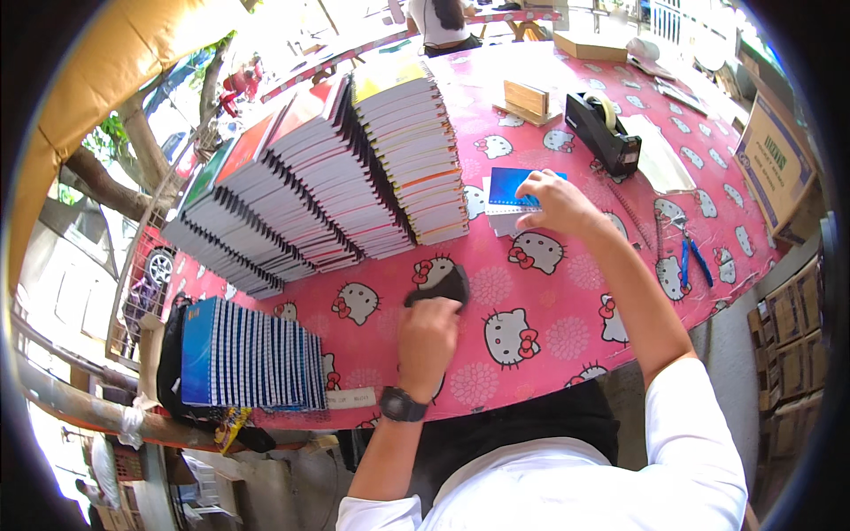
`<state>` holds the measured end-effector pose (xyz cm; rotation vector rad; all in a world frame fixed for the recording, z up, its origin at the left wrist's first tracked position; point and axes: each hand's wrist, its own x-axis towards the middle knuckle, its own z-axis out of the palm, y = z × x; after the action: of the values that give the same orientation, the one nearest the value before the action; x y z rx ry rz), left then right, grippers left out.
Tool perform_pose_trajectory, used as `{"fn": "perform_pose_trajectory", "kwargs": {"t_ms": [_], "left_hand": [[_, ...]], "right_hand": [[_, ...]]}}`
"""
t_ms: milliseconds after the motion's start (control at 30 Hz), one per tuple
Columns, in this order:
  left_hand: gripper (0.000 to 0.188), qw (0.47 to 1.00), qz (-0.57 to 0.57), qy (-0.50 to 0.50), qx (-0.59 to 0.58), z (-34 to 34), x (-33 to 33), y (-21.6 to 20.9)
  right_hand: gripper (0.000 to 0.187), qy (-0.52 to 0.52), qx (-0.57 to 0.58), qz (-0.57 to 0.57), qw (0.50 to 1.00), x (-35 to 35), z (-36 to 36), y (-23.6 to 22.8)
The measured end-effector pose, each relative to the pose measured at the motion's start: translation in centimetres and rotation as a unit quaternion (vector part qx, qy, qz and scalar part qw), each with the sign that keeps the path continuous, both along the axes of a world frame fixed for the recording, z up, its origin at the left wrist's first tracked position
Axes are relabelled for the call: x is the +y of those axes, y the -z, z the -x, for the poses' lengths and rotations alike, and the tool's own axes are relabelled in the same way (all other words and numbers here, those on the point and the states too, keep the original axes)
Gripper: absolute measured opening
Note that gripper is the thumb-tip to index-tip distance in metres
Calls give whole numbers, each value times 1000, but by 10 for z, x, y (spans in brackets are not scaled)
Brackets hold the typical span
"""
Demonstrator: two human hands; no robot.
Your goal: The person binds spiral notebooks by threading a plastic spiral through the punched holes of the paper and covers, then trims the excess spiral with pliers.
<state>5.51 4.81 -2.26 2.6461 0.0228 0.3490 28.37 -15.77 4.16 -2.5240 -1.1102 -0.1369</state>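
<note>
My right hand is over the right part of a small stack of punched sheets with a blue cover, its thumb and fingers bent around that side. A row of small holes runs along the lower edge of the blue cover. Nearer to me, my left hand, with a black watch on the wrist, has its fingers curled at the lower edge of a dark, rounded, flat thing. Its kind is unclear, and the hand is slightly blurred.
Tall piles of spiral-bound books stand at the left. Nearer is a row of blue-covered notebooks. To the right are a tape dispenser, a wooden holder, a loose coil and blue-handled pliers. A cardboard box stands beyond.
</note>
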Motion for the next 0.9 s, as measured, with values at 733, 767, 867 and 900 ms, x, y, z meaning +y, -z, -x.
{"fn": "perform_pose_trajectory", "kwargs": {"t_ms": [733, 767, 867, 900], "left_hand": [[42, 532, 841, -33, 96, -118, -99, -4], [44, 525, 846, -32, 84, -120, -105, -8], [45, 491, 868, -28, 75, -130, -113, -4], [46, 497, 864, -22, 77, -130, -115, -3]], "right_hand": [[106, -2, 363, 10, 932, -22, -123, 35], [105, 12, 365, 17, 931, -23, -121, 33], [103, 33, 362, 29, 931, -28, -120, 35], [102, 24, 354, 28, 935, -31, -120, 37]]}}
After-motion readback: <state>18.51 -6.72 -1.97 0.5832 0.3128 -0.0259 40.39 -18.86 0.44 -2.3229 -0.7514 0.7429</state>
